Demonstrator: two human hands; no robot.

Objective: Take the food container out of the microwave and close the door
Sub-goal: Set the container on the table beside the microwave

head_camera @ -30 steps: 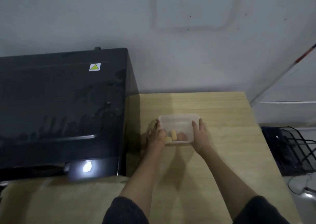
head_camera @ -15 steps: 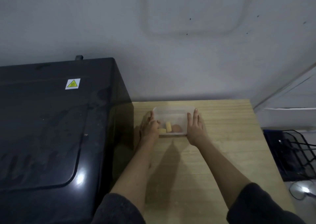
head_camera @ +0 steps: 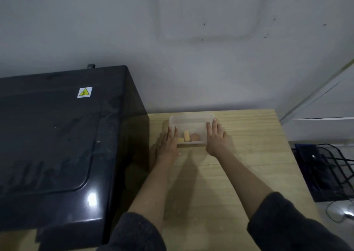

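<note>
The clear plastic food container (head_camera: 191, 124) stands on the wooden table (head_camera: 249, 155) close to the wall, with yellow and orange food pieces inside. My left hand (head_camera: 167, 145) lies flat beside its left wall, fingers straight, fingertips touching it. My right hand (head_camera: 215, 137) rests flat along its right wall, fingers stretched out too. Neither hand curls around the container. The black microwave (head_camera: 57, 145) sits to the left, seen from above; its front and door are hidden.
A black wire rack (head_camera: 325, 172) stands off the table's right edge, with a cable below it. The grey wall runs right behind the container. A yellow warning sticker (head_camera: 84, 92) marks the microwave top.
The container went further back toward the wall and now rests on the table. Both hands have gone from gripping its sides to lying flat beside it. My view shifted right and back.
</note>
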